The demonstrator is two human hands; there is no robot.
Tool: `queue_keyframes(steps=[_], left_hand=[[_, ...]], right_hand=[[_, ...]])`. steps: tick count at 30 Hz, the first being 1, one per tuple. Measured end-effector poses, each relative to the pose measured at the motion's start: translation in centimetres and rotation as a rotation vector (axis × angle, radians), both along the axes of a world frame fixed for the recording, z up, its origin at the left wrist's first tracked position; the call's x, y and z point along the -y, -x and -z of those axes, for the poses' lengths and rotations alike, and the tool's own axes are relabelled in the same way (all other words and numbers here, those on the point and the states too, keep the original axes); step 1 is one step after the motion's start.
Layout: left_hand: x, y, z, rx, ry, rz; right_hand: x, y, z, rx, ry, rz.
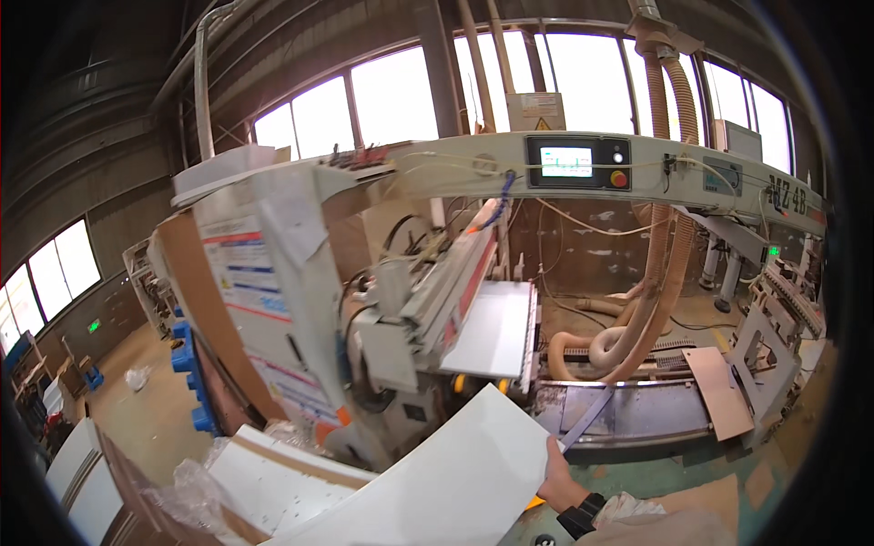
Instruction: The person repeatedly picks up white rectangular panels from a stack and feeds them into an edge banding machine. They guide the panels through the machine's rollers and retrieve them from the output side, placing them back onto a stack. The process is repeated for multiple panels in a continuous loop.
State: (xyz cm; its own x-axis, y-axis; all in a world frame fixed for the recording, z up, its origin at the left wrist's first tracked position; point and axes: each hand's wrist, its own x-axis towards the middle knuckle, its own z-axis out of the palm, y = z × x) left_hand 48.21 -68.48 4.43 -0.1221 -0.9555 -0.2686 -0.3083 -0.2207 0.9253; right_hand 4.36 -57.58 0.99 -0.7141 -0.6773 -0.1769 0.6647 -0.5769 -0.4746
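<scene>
Head view shows the right hand low in the picture, with a dark watch at the wrist. Its grip is closed on the right edge of a large white panel, fingers behind and thumb side toward the camera, as far as I can tell. The panel is tilted, its far corner pointing up toward the machine, probably because one hand at the edge carries it more easily this way. The left hand is not visible; maybe the panel hides it.

Just beyond the panel stands a big woodworking machine, and another white board lies flat on its bed. Beige dust hoses hang down at the right. A control screen sits on the curved upper beam. More white boards lie stacked at the lower left.
</scene>
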Motion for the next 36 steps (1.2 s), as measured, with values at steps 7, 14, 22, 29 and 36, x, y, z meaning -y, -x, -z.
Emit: queue_keyframes(steps=[7,14,22,29,36], left_hand=[[-2.4,26.6,4.9,-0.386,-0.051,-0.140],[1.9,42.8,12.9,-0.515,-0.183,0.201],[3.9,52.4,1.0,-0.387,-0.358,0.293],[5.1,56.1,0.0,-0.467,-0.398,0.387],[8.7,59.9,-1.0,-0.357,-0.442,0.710]], right_hand=[[-1.4,22.1,0.3,-0.062,0.047,0.114],[7.1,29.7,3.9,-0.141,-0.288,0.402],[12.5,36.9,3.8,-0.422,-0.638,0.439],[17.4,40.3,5.1,-0.736,-0.828,0.441],[19.2,44.6,5.8,-0.801,-0.939,0.538]])
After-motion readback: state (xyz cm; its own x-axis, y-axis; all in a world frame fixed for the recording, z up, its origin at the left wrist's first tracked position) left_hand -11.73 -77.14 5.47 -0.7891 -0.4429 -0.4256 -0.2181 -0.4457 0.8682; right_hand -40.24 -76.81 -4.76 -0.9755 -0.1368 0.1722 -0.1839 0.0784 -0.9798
